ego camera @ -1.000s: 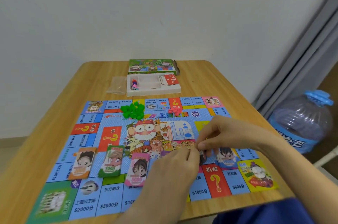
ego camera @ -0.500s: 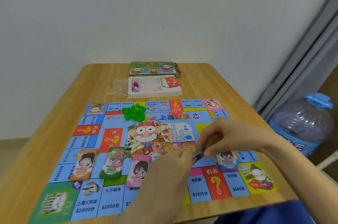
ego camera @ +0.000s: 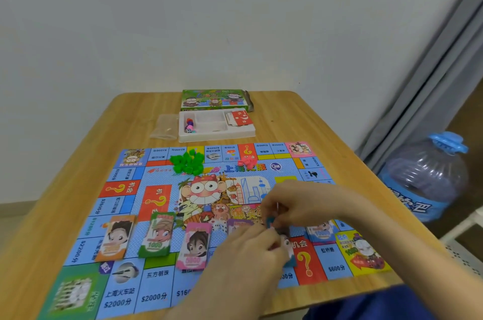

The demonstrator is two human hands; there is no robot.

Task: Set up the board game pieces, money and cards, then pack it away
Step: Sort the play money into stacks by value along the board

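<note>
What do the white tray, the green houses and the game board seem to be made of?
The white tray looks like moulded plastic, possibly foam: matte white, formed compartments, rounded rims. The green houses are likely hard plastic: uniform bright colour, small blocky shapes. The game board is probably printed paper or thin card: it lies flat with almost no edge thickness.

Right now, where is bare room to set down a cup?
Bare table lies left of the game board near the plastic bag, and right of the white tray. Crowded: board's near side, with money stacks, left hand and right hand.
</note>
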